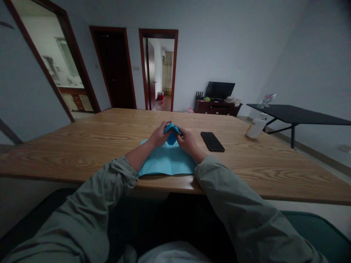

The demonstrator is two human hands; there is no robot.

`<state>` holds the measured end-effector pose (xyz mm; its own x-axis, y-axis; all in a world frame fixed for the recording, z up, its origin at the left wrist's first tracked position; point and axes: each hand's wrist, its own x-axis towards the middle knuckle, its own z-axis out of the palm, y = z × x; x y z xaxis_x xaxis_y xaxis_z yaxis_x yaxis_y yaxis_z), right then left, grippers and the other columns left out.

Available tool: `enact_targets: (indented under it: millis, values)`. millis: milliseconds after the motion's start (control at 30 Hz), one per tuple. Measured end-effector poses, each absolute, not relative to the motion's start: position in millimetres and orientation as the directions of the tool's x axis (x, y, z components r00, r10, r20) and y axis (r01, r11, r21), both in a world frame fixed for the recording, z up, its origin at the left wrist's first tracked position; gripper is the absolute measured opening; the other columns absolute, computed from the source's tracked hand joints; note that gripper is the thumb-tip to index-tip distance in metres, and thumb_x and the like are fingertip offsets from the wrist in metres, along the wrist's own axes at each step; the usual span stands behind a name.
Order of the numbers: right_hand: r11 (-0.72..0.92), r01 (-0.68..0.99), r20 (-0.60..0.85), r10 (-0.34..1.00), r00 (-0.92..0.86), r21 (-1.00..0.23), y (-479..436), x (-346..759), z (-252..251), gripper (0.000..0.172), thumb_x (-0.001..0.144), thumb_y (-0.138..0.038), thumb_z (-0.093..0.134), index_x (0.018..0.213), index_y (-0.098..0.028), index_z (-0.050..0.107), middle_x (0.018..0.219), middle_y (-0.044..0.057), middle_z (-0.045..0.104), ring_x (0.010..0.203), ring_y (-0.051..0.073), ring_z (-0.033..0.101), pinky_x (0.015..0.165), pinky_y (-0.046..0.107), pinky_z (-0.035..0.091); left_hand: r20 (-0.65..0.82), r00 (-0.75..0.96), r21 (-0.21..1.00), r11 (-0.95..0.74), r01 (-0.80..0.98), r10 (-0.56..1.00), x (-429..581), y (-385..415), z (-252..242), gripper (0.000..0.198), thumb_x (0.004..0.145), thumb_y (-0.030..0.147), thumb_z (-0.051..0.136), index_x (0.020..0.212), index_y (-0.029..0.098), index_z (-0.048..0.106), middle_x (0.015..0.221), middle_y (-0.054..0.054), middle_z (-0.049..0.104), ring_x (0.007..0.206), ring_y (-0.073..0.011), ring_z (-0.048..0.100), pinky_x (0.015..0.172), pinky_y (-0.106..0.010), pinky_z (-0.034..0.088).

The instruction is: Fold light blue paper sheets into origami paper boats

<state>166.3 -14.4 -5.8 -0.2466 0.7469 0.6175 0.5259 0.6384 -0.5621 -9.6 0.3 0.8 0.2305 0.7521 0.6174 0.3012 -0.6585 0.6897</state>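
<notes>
- A darker-blue piece of folded paper (pixel 172 137) is pinched between the two hands, over the far part of a light-blue rectangular paper sheet (pixel 168 160); whether the two are joined cannot be told.
- The sheet lies on a brown wood-grain bench (pixel 104 133), a crease running down its middle. It rests near the bench's front edge, probably so that both hands reach the folded piece without stretching.
- The folded piece rises to a peak with its sides sloping outward; holding it from opposite sides likely steadies the layers and leaves its middle visible.
- The left hand (pixel 158 136) closes on the folded piece's left side, fingers bent over its top.
- The right hand (pixel 187 140) grips the opposite side, its thumb toward the person and its other fingers partly hidden behind the paper.
- Both forearms slant inward across the sheet's side edges, the grey-green sleeves (pixel 116 179) bunched back, which seems to leave the wrists free.
- A flat black phone (pixel 212 141) lies to the right of the sheet, apart from it; a white plastic container (pixel 256 128) stands much farther right of the sheet. Both seem set aside from the working spot.
</notes>
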Motion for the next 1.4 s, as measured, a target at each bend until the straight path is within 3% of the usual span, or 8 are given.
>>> enact_targets:
  millis: [133,267,467,700,933,1033,1167,1400]
  values:
    - [0.634,0.602,0.550,0.757,-0.354,-0.486,-20,158,-13,0.025,0.088,-0.025,0.051,0.109,-0.017,0.064,0.098,0.008,0.070,0.081,0.018,0.064,0.078,0.029,0.051,0.600,0.333,0.693,-0.680,0.237,0.727,-6,2,-4,0.059,0.084,0.053,0.063,0.133,0.022,0.054,0.138,-0.013,0.057,0.141,-0.0258,0.041,0.113,-0.041,0.037]
    - [0.692,0.535,0.546,0.718,-0.432,-0.486,-24,155,-16,0.028,0.082,-0.026,0.059,0.109,-0.018,0.061,0.107,0.007,0.067,0.090,0.019,0.063,0.081,0.029,0.051,0.539,0.398,0.719,-0.651,0.242,0.743,-7,6,-7,0.087,0.076,0.068,0.064,0.144,0.017,0.044,0.151,-0.018,0.043,0.148,-0.0303,0.026,0.120,-0.045,0.023]
    - [0.768,0.340,0.634,0.640,-0.435,-0.542,-20,163,-14,0.044,0.079,-0.025,0.061,0.122,-0.018,0.055,0.110,0.007,0.066,0.095,0.019,0.063,0.083,0.031,0.053,0.547,0.369,0.730,-0.643,0.230,0.752,-12,7,-5,0.098,0.071,0.070,0.068,0.147,0.015,0.040,0.150,-0.022,0.043,0.141,-0.0345,0.039,0.116,-0.046,0.031]
    - [0.759,0.485,0.666,0.633,-0.394,-0.435,-13,168,-15,0.027,0.082,-0.031,0.061,0.106,-0.018,0.063,0.096,0.007,0.069,0.086,0.020,0.062,0.080,0.033,0.049,0.523,0.354,0.710,-0.626,0.322,0.776,-15,8,-2,0.078,0.074,0.065,0.066,0.133,0.015,0.055,0.136,-0.015,0.058,0.127,-0.0319,0.053,0.110,-0.044,0.039]
    - [0.697,0.555,0.673,0.676,-0.299,-0.454,-11,170,-12,0.013,0.085,-0.029,0.055,0.088,-0.019,0.062,0.082,0.003,0.066,0.073,0.016,0.057,0.068,0.027,0.042,0.615,0.305,0.653,-0.686,0.321,0.728,-14,10,-5,0.049,0.075,0.052,0.072,0.110,0.019,0.062,0.122,-0.010,0.063,0.110,-0.0241,0.061,0.096,-0.039,0.048]
    - [0.640,0.616,0.678,0.700,-0.222,-0.459,-10,173,-11,0.013,0.083,-0.030,0.055,0.075,-0.020,0.055,0.073,0.001,0.061,0.068,0.016,0.054,0.063,0.026,0.038,0.670,0.256,0.600,-0.712,0.366,0.696,-16,12,-6,0.045,0.074,0.048,0.074,0.105,0.017,0.062,0.111,-0.009,0.063,0.100,-0.0211,0.062,0.085,-0.035,0.052]
    - [0.609,0.623,0.688,0.709,-0.152,-0.490,-7,177,-12,0.015,0.084,-0.033,0.054,0.075,-0.021,0.052,0.071,0.001,0.060,0.065,0.015,0.053,0.061,0.025,0.037,0.706,0.208,0.527,-0.698,0.484,0.677,-18,13,-3,0.035,0.075,0.042,0.074,0.097,0.017,0.064,0.098,-0.006,0.060,0.090,-0.0188,0.059,0.070,-0.028,0.051]
    - [0.608,0.611,0.685,0.714,-0.143,-0.507,-8,175,-10,0.017,0.083,-0.035,0.054,0.074,-0.022,0.049,0.068,0.000,0.058,0.064,0.015,0.053,0.059,0.025,0.036,0.692,0.193,0.441,-0.618,0.651,0.696,-19,6,5,0.016,0.079,0.033,0.068,0.081,0.018,0.065,0.080,-0.003,0.062,0.078,-0.0183,0.058,0.073,-0.029,0.046]
